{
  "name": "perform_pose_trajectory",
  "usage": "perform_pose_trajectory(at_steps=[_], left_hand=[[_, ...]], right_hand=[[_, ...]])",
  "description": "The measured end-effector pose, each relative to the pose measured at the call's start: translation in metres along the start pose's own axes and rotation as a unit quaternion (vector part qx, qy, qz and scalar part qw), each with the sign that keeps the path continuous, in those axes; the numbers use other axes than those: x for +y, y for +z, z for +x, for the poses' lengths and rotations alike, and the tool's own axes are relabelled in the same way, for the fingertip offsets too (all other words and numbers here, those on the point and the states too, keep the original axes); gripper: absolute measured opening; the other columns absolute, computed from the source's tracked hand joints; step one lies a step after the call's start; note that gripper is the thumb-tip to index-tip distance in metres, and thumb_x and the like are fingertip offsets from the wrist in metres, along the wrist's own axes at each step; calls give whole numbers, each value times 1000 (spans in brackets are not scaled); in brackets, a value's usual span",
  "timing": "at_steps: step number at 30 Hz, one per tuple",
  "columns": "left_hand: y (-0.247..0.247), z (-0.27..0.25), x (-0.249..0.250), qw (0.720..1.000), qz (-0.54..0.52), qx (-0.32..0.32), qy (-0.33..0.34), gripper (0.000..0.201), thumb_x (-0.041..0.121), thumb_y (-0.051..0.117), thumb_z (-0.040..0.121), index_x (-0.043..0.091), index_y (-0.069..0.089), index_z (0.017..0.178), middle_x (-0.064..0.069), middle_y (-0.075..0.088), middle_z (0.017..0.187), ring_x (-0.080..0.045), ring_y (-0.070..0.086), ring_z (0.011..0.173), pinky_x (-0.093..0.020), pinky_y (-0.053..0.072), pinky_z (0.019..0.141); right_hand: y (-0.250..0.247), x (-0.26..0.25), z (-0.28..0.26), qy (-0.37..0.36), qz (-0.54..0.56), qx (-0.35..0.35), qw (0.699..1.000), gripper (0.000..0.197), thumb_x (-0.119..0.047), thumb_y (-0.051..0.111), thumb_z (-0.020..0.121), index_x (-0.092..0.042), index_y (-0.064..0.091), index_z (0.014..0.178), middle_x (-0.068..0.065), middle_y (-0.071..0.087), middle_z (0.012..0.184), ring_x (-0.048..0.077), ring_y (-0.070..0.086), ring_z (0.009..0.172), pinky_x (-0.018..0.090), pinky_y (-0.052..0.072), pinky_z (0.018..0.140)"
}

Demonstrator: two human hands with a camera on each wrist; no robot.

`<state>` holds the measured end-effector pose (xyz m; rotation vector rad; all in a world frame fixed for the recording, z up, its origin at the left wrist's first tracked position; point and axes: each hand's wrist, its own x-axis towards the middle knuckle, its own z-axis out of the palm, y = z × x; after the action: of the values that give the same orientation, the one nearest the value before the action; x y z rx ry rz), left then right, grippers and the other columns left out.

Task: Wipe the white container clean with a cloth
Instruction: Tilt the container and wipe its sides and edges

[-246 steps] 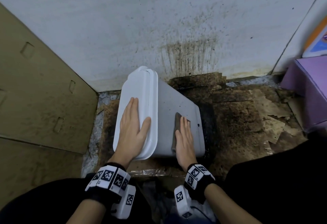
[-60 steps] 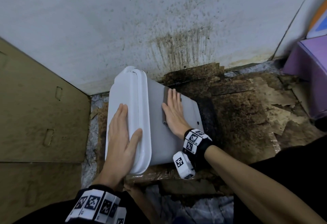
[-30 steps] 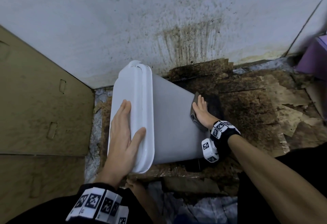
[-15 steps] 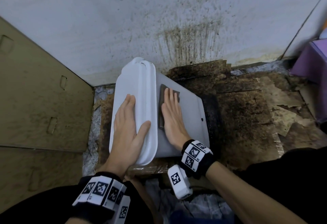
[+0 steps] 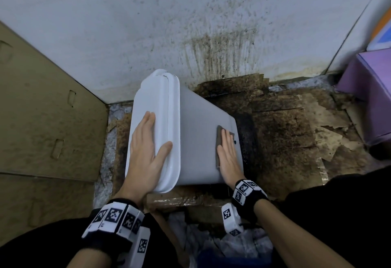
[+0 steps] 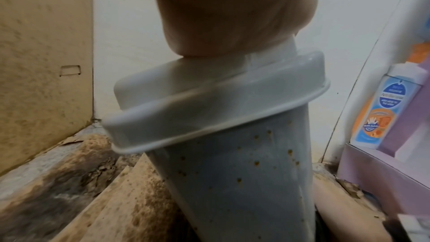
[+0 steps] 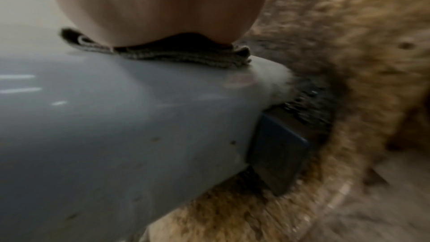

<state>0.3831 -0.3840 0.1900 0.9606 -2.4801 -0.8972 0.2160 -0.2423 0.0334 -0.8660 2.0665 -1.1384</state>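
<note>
Nearest the person, both forearms reach forward from dark clothing, each wrist wrapped in a black band (image 5: 249, 195) carrying white blocks printed with square markers.

The left hand (image 5: 146, 151) lies flat on the lid (image 5: 156, 102) of the white container (image 5: 201, 136), its fingers straight and together and pointing away from the person, the thumb spread out across the lid's raised rim. It grips nothing; it only presses on the lid. In the left wrist view the heel of this hand (image 6: 230, 12) sits on the lid top, and brown specks dot the container wall (image 6: 244, 172) below the rim.

The right hand (image 5: 228, 153) is also flat, with its fingers extended side by side, pressing a folded dark grey-brown cloth (image 5: 219, 147) against the container's upper side wall, near the bottom end of the container. The cloth shows past the fingertips and along the thumb side. The right wrist view shows the cloth (image 7: 186, 54) squeezed between palm and grey-white wall, close to the rounded edge.

The container is tipped, lid towards the left and base towards the right, on stained, peeling brown cardboard (image 5: 285, 132) covering the floor.

Farther off, a white wall (image 5: 148, 24) carries dark streaks and spatter (image 5: 220, 56) just behind the container. Flat cardboard (image 5: 42, 109) leans at the left, and a purple box (image 5: 372, 89) stands at the right.
</note>
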Motion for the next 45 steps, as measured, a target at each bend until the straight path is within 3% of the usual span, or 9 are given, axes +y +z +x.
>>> perform_pose_trajectory(at_steps=[5, 9, 12, 18, 21, 27, 32, 35, 45], left_hand=[[1, 0, 4, 1000, 5, 3, 3, 81, 58, 40, 95, 19, 17, 162, 1, 15, 170, -8, 9, 156, -34, 8, 127], [1, 0, 5, 1000, 12, 4, 5, 81, 59, 39, 94, 20, 16, 162, 2, 15, 170, -6, 9, 155, -26, 5, 125], [1, 0, 4, 1000, 16, 5, 3, 81, 60, 38, 94, 21, 15, 162, 2, 14, 170, -2, 7, 153, -24, 4, 124], [3, 1, 7, 1000, 25, 11, 12, 82, 58, 37, 94, 18, 16, 162, -1, 15, 169, 1, 7, 150, -11, -1, 120], [5, 1, 6, 999, 26, 15, 16, 82, 57, 37, 94, 16, 17, 162, -2, 16, 169, -2, 8, 152, -11, -1, 119], [5, 0, 4, 999, 23, 16, 17, 82, 55, 39, 94, 14, 20, 161, -4, 18, 169, -12, 13, 155, -21, 4, 123], [3, 1, 5, 1000, 11, 13, 12, 81, 56, 40, 94, 16, 20, 161, -3, 18, 169, -11, 13, 155, -31, 8, 125], [2, 0, 2, 1000, 2, 12, 8, 82, 57, 41, 94, 16, 21, 161, -1, 18, 168, -11, 13, 154, -35, 11, 127], [1, 1, -2, 1000, -22, 9, -5, 82, 57, 42, 93, 18, 21, 161, 1, 18, 168, -9, 13, 154, -40, 12, 128]], right_hand=[[-3, 13, -5, 92, 45, 15, 995, 53, -15, 16, 110, -18, -4, 160, 2, -12, 169, 10, -17, 152, 29, -12, 124], [-3, 0, -4, 83, -14, 10, 996, 54, 0, 15, 107, -6, -5, 156, 9, -8, 167, 8, -15, 146, 32, -14, 124], [3, -18, -13, 60, 15, 31, 998, 54, -4, 17, 108, -17, -9, 153, 0, -9, 165, 4, -17, 143, 34, -12, 125], [20, -72, -36, -6, 70, 42, 997, 59, -39, 9, 101, -35, -1, 159, -16, -8, 168, 1, -15, 152, 26, -8, 122], [19, -98, -46, -84, 86, 27, 992, 56, -42, 9, 104, -34, 3, 159, -19, -4, 167, -3, -14, 152, 20, -9, 121], [8, -70, -47, -137, 31, 12, 990, 54, -28, 21, 110, -34, 4, 160, -20, -3, 168, 2, -6, 154, 33, 1, 125], [12, -4, -38, -52, 29, 50, 997, 55, -41, 9, 105, -32, 1, 159, -16, -6, 168, 3, -10, 154, 41, 2, 128], [11, 31, -36, 23, 31, 54, 998, 52, -27, 9, 105, -29, -4, 155, -17, -12, 163, 3, -18, 151, 45, 0, 127], [17, 11, -26, 148, 79, 80, 982, 55, -19, 20, 109, -20, 0, 161, -2, -5, 169, 15, -11, 155, 34, -9, 125]])
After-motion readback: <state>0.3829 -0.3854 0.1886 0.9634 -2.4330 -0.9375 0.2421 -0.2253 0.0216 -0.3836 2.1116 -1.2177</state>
